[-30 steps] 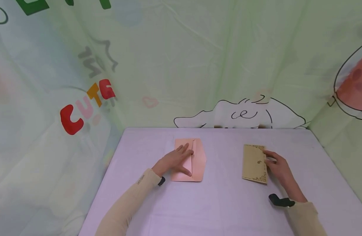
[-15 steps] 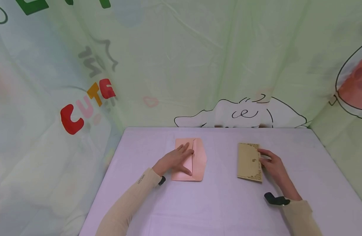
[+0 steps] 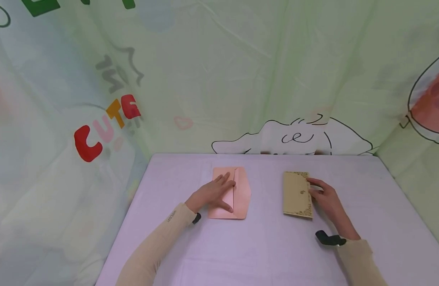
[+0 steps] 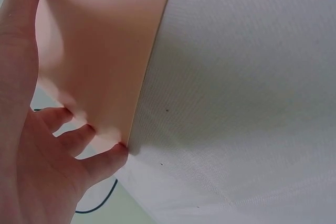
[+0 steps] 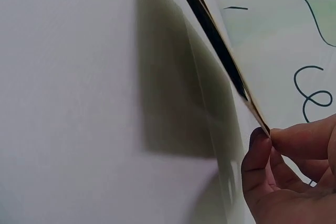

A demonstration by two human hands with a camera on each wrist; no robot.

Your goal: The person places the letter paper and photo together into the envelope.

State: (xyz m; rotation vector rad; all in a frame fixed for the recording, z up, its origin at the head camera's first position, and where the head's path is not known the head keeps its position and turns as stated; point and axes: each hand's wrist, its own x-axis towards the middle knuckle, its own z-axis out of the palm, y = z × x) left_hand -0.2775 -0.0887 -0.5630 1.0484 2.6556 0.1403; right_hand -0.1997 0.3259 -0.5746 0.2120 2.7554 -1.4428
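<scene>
A pink envelope [image 3: 242,198] lies on the table left of centre, its flap side pointing right. My left hand [image 3: 213,194] rests spread over its left part; in the left wrist view the fingers of this hand [image 4: 58,166] touch the pink paper [image 4: 113,40]. Right of the envelope is a tan folded card [image 3: 294,194] with a dark ornate border. My right hand [image 3: 326,198] pinches its right edge. From the right wrist view, thumb and fingers of the hand [image 5: 294,171] grip the edge of the thin card [image 5: 220,51], which is raised above the cloth and casts a shadow.
A pale lilac cloth [image 3: 262,250] covers the table. Behind it and at the left hangs a printed curtain [image 3: 219,79] with coloured letters and drawings; its lower edge meets the table's back edge. Dark bands show at both wrists.
My right hand has moved left with the tan card, bringing it closer to the envelope. The left hand and the pink envelope have stayed in place.
</scene>
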